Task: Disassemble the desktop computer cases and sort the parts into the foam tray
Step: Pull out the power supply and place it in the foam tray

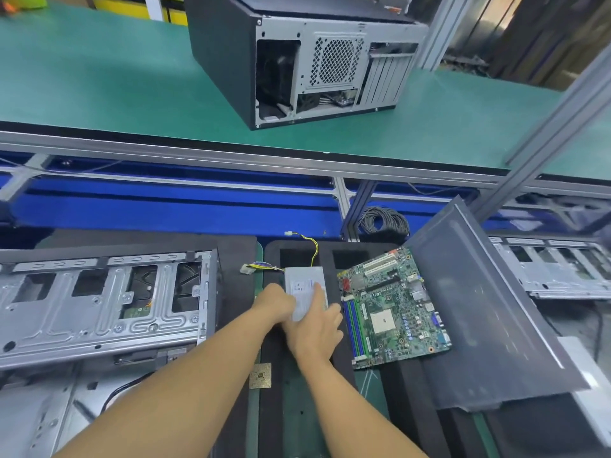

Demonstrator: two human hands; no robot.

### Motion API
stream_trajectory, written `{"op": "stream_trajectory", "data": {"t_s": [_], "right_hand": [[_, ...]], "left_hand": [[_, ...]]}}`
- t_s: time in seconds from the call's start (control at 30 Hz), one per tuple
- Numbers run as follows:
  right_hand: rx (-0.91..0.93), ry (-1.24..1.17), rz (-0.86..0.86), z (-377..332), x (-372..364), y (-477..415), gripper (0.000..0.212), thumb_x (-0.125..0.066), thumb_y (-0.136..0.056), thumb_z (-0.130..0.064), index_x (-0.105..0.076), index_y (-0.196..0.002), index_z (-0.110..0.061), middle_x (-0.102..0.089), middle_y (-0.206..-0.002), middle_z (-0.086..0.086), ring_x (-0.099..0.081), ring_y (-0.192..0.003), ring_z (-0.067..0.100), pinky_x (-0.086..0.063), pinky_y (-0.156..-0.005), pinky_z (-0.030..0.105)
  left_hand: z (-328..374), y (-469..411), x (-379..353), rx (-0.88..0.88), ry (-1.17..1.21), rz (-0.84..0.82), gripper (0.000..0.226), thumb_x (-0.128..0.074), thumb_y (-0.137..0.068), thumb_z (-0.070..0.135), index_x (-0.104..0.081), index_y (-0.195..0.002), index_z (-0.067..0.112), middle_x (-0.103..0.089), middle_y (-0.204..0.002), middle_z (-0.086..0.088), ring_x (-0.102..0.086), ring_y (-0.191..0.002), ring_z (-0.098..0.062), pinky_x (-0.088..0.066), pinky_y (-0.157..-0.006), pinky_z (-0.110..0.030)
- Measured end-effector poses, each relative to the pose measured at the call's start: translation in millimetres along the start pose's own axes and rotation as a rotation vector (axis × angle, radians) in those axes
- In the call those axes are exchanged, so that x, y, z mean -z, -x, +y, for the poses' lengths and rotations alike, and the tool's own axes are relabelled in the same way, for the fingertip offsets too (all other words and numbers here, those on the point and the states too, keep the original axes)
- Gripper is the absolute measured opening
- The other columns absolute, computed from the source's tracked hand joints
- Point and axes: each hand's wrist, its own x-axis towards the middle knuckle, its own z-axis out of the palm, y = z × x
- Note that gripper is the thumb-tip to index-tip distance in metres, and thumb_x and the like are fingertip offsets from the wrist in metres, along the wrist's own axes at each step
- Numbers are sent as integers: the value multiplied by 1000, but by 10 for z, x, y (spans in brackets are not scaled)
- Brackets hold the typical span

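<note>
A factory bench seen from above. At the back, a green worktop [99, 77] carries a closed black computer case [297, 61] with its rear panel facing the viewer. In front, across a blue channel, lies a black foam tray [325, 251] with cut-out compartments.

Two bare forearms reach forward from the bottom edge and meet over the tray's left side. Both hands clasp a silver power supply [305, 285] there. The left hand [274, 300] curls round its left edge. The right hand [317, 328] grips its near right corner, index finger laid straight along the top. Yellow and black wires [312, 246] trail from the unit's far end.

Just right of it, a green motherboard [393, 309] rests in the tray, and a grey side panel [489, 309] lies tilted beside that. A stripped metal chassis [99, 302] lies on the left. A small processor chip [260, 375] sits near the left forearm.
</note>
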Motion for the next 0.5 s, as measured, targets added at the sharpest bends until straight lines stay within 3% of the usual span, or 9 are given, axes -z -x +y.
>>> {"op": "stream_trajectory", "data": {"t_s": [0.17, 0.27, 0.5], "right_hand": [[35, -10, -40, -140, 33, -220, 85, -62, -85, -56, -19, -155, -37, -40, -125, 10, -43, -118, 32, -41, -91, 45], [50, 41, -120, -179, 63, -247, 88, -64, -81, -56, -18, -153, -37, -38, -130, 12, -43, -121, 33, -41, -93, 46], [41, 46, -122, -89, 94, -54, 93, -60, -77, -71, -18, -154, -40, -41, -127, 8, -46, -118, 31, -45, -93, 44]], "left_hand": [[80, -28, 69, -29, 139, 46, 23, -49, -89, 10, -68, -98, 0, -67, -113, -24, -64, -97, -35, -51, -74, -38], [75, -48, 79, 26, 151, 59, 32, -52, -91, 16, -65, -113, -4, -65, -119, -23, -62, -113, -36, -51, -92, -42], [89, 93, 92, 85, 215, 42, 35, -49, -95, 21, -61, -124, 6, -65, -122, -14, -62, -108, -31, -51, -89, -35]]}}
